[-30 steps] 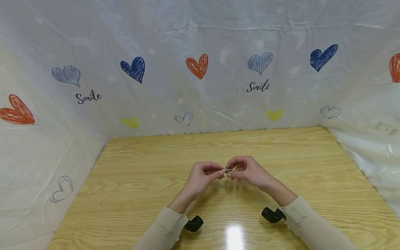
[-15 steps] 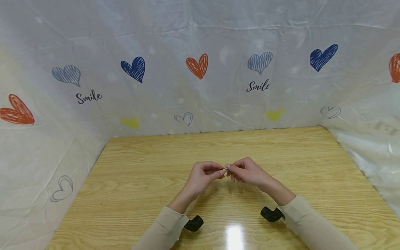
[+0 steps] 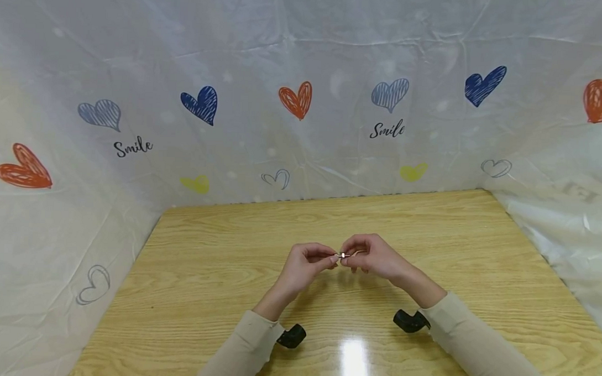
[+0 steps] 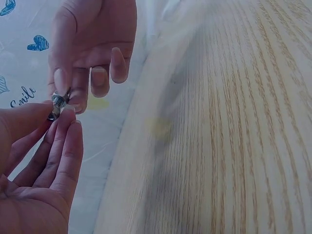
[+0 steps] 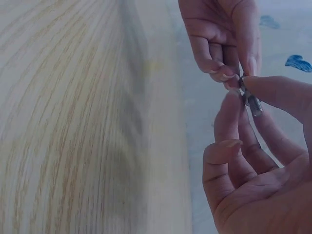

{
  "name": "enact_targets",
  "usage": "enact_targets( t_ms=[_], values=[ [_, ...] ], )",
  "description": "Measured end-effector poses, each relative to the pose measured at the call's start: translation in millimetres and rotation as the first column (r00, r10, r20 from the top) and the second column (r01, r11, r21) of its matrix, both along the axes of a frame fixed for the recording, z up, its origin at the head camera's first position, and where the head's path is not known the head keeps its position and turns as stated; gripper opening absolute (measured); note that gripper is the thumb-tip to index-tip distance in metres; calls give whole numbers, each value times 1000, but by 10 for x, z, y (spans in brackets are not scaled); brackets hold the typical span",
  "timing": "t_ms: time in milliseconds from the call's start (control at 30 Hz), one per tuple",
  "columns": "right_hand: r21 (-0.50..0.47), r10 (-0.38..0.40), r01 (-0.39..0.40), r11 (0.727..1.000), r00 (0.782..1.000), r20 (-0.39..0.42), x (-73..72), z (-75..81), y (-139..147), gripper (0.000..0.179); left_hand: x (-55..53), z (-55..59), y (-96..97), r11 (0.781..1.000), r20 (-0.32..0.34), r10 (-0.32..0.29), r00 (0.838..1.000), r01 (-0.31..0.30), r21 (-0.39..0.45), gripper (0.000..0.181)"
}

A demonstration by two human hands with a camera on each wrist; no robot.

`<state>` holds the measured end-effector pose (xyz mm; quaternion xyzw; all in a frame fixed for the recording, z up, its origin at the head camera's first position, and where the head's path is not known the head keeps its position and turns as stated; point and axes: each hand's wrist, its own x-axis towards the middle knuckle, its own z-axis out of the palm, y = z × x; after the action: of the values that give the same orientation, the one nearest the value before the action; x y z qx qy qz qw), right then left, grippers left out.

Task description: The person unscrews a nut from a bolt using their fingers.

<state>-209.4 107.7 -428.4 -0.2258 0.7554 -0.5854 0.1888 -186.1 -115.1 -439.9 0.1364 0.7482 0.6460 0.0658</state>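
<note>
A small silver metal bolt (image 4: 59, 101) is held in the air between the two hands, above the table. My left hand (image 3: 304, 267) pinches one end of it between thumb and fingertips. Its threaded end (image 5: 256, 107) juts out past the fingers of my right hand (image 3: 375, 259). The right thumb and forefinger pinch a wider, nut-like part (image 3: 343, 255) around the shaft. The fingertips partly cover both pieces, so the exact shape of the left end is hidden.
Below the hands lies a wood-grain table (image 3: 218, 273). A white plastic sheet (image 3: 335, 56) printed with hearts hangs behind it and along both sides. Black curved mounts (image 3: 292, 336) stick out at the wrists, under the beige sleeves (image 3: 240, 346).
My right thumb and fingers have shifted around the nut-like part: half a second ago the thumb covered it, now it shows between the fingertips. The left hand has stayed in place.
</note>
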Motion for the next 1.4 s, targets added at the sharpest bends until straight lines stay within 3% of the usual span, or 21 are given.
enact_targets(
  t_ms=[133,367,467,733,933,1100,1400],
  values=[
    [-17,-14,15,1000,1000,14,9,3,-3,25,-4,-7,1,1000,-7,0,1000,0,7,14],
    [101,-53,50,994,998,24,-12,1,-13,41,-7,-6,6,1000,5,4,1000,-4,15,16],
    [106,-49,45,993,998,39,-11,1,-24,48,-9,-7,7,1000,0,3,1000,-3,10,16],
    [52,-23,18,999,995,99,14,22,-13,32,4,12,8,1000,12,-9,1000,9,19,15],
    [8,-19,18,1000,998,65,11,16,-11,20,9,-1,5,1000,4,-3,1000,3,19,15],
    [-2,-20,20,1000,999,32,11,16,-15,25,16,10,3,1000,12,5,1000,-6,16,14],
    [72,-50,45,996,996,71,21,26,-14,40,18,-10,-8,1000,5,15,1000,-15,6,14]
  ],
)
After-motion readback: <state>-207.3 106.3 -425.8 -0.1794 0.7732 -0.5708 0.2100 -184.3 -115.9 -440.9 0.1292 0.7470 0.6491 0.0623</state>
